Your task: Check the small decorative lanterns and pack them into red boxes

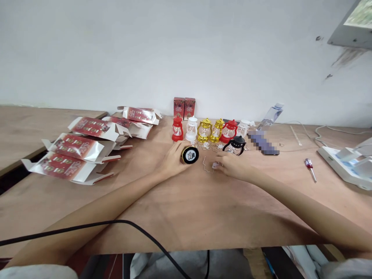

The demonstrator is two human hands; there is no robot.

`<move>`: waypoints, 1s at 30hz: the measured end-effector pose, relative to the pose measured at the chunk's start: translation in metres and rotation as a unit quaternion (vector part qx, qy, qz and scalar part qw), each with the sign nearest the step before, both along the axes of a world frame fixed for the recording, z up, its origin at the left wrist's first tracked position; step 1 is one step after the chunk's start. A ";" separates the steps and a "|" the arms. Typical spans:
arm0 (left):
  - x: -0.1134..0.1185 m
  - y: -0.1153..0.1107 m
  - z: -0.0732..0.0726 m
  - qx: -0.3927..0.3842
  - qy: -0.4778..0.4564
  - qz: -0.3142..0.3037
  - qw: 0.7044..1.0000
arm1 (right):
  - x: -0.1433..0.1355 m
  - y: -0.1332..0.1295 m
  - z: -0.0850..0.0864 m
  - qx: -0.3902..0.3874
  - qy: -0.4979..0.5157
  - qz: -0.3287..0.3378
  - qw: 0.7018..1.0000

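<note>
My left hand is wrapped round a small gold lantern, tipped so that its round black base with a label faces me. To its right, my right hand pinches a small white tag; a thin string trails from it over the table. A black lantern stands just behind my right hand. Beyond my hands runs a row of lanterns: a red lantern, a white lantern, two gold ones, another red and another white. Small white tags lie before the row.
Opened red and white cartons are piled at the left. Two small red boxes stand by the wall. To the right are a water bottle, a blurred-out phone, a screwdriver and a power strip. A black cable crosses the foreground.
</note>
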State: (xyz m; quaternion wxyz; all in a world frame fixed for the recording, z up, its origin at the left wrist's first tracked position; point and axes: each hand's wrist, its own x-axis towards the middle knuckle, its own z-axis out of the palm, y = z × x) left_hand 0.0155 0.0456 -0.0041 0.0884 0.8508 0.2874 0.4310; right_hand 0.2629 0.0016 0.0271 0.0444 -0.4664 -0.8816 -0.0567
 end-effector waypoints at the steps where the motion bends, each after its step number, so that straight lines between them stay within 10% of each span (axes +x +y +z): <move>1: 0.000 0.000 0.000 0.000 0.000 -0.001 1.000 | -0.001 0.001 0.000 -0.007 0.006 0.005 1.000; 16: 0.001 0.002 -0.004 0.010 -0.001 -0.006 1.000 | -0.047 0.005 0.030 -0.104 0.447 0.081 0.885; 30: 0.002 0.000 0.000 0.002 0.000 -0.008 1.000 | -0.061 0.013 0.033 0.102 0.252 0.223 0.936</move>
